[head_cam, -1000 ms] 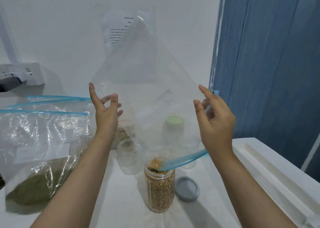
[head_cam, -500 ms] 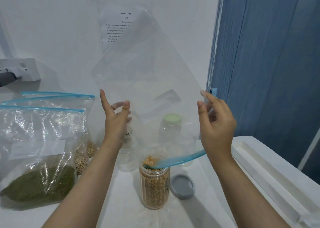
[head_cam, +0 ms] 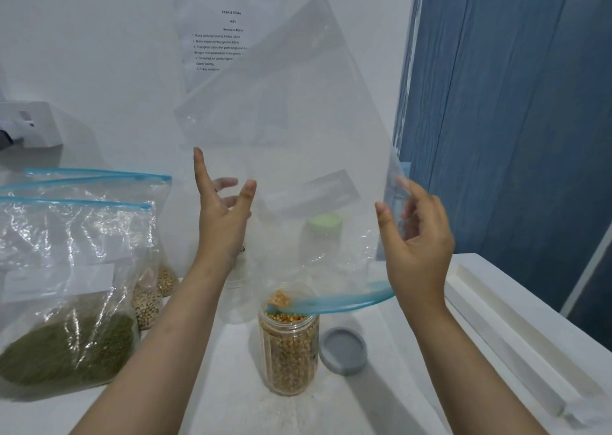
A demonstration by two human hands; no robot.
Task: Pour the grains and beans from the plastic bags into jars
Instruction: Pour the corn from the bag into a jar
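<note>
An almost empty clear plastic bag (head_cam: 298, 130) hangs upside down, its blue zip mouth (head_cam: 347, 302) resting in the opening of a jar (head_cam: 289, 352). The jar is full of yellow-brown grains, and a few grains sit at the bag's mouth. My left hand (head_cam: 225, 212) holds the bag's left side, thumb in front and fingers behind the plastic, index finger pointing up. My right hand (head_cam: 417, 239) pinches the bag's right edge between thumb and curled fingers. A grey lid (head_cam: 342, 350) lies beside the jar.
Zip bags stand at the left: one with green beans (head_cam: 66, 318), two with pale beans (head_cam: 147, 302). An empty jar (head_cam: 238, 299) and a green-lidded jar (head_cam: 323, 232) stand behind. There is a wall sheet (head_cam: 215, 40), a blue curtain (head_cam: 496, 136) and a white grooved ledge (head_cam: 516, 335) at the right.
Both hands have risen slightly with the bag still inverted over the jar. My left hand has spread its fingers wider. The view has shifted a little to the left.
</note>
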